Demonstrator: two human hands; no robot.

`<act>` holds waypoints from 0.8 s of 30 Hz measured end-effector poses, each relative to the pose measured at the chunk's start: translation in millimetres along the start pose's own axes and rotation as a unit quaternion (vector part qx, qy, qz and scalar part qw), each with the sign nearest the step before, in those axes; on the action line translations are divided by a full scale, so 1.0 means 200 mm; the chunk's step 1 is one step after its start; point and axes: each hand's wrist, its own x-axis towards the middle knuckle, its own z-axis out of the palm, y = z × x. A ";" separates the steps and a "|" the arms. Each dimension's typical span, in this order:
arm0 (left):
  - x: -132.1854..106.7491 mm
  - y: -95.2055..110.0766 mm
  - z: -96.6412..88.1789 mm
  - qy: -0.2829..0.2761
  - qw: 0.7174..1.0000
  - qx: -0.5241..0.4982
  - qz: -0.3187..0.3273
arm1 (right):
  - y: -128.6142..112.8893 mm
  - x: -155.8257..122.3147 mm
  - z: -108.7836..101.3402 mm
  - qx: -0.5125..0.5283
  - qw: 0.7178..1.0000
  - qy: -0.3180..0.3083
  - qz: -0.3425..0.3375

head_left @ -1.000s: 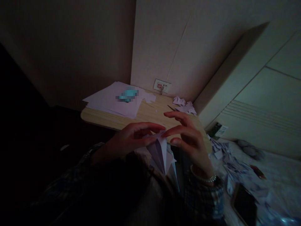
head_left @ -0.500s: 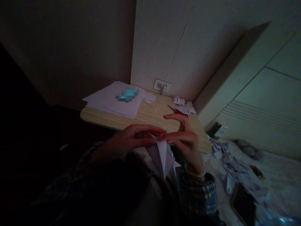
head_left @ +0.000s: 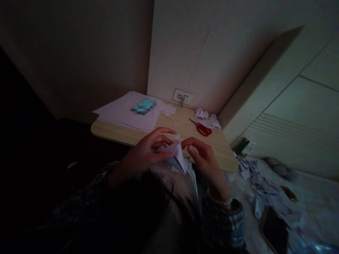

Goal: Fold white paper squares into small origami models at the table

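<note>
A piece of folded white origami paper [head_left: 177, 153], with pointed flaps, is held above my lap at the near edge of the table. My left hand [head_left: 148, 150] grips it from the left, thumb on the near face and fingers behind. Close by on the right is my right hand [head_left: 205, 158], its fingers bent. The index fingertip meets the paper's right edge, while the thumb stands apart from the paper. Red-handled scissors [head_left: 203, 130] lie on the table beyond my right hand.
On the wooden table [head_left: 182, 121] are white paper sheets [head_left: 119, 113] with a blurred blue item [head_left: 144, 106] on top, and several folded pieces [head_left: 209, 121]. A wall socket [head_left: 182, 96] is behind. At right, folded papers [head_left: 265, 187] and a phone [head_left: 274, 229] lie on a bed.
The origami paper has been turned and raised slightly. My right hand has come off its top point and drawn its raised finger down, uncovering the scissors' handles.
</note>
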 end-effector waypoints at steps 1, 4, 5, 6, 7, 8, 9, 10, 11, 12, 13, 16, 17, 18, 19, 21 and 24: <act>0.00 0.00 0.00 0.006 1.000 0.006 0.004 | 0.00 0.00 0.01 0.002 1.000 -0.020 0.017; 0.00 -0.01 0.00 0.017 0.999 0.035 0.020 | -0.02 0.00 0.03 0.000 0.998 -0.041 0.040; 0.00 -0.02 0.00 0.019 0.998 0.051 0.028 | -0.03 0.01 0.03 -0.003 0.998 -0.040 0.043; 0.00 -0.02 0.00 0.022 0.997 0.068 0.035 | -0.03 0.01 0.04 -0.008 0.998 -0.037 0.047; 0.00 -0.02 0.01 0.027 0.995 0.085 0.040 | -0.04 0.01 0.04 -0.012 0.998 -0.035 0.050; -0.01 -0.02 0.01 0.031 0.993 0.102 0.042 | -0.05 0.01 0.05 -0.018 0.998 -0.032 0.053; -0.01 -0.02 0.01 0.035 0.992 0.116 0.043 | -0.05 0.01 0.05 -0.023 0.998 -0.030 0.058; -0.01 -0.02 0.01 0.039 0.990 0.126 0.040 | -0.05 0.02 0.05 -0.029 0.997 -0.029 0.063; -0.01 -0.03 0.01 0.043 0.990 0.133 0.036 | -0.05 0.02 0.05 -0.033 0.997 -0.028 0.066; -0.01 -0.03 0.01 0.046 0.989 0.135 0.033 | -0.05 0.02 0.05 -0.036 0.997 -0.026 0.068; -0.01 -0.03 0.01 0.048 0.990 0.131 0.031 | -0.05 0.02 0.05 -0.038 0.997 -0.024 0.069; 0.00 -0.05 0.01 0.036 0.994 0.100 0.023 | -0.04 0.01 0.05 -0.040 0.997 -0.019 0.067; 0.00 -0.05 0.01 0.030 0.995 0.089 0.021 | -0.04 0.01 0.05 -0.039 0.997 -0.018 0.068; 0.01 -0.06 0.01 0.027 0.996 0.081 0.019 | -0.04 0.01 0.05 -0.039 0.997 -0.018 0.068; 0.01 -0.06 0.00 0.026 0.997 0.076 0.016 | -0.03 0.01 0.05 -0.039 0.997 -0.019 0.069; 0.02 -0.06 0.00 0.033 0.997 0.071 0.010 | -0.03 0.01 0.05 -0.034 0.997 -0.024 0.072; 0.02 -0.05 0.00 0.040 0.998 0.046 -0.007 | -0.01 0.01 0.05 -0.015 0.997 -0.026 0.075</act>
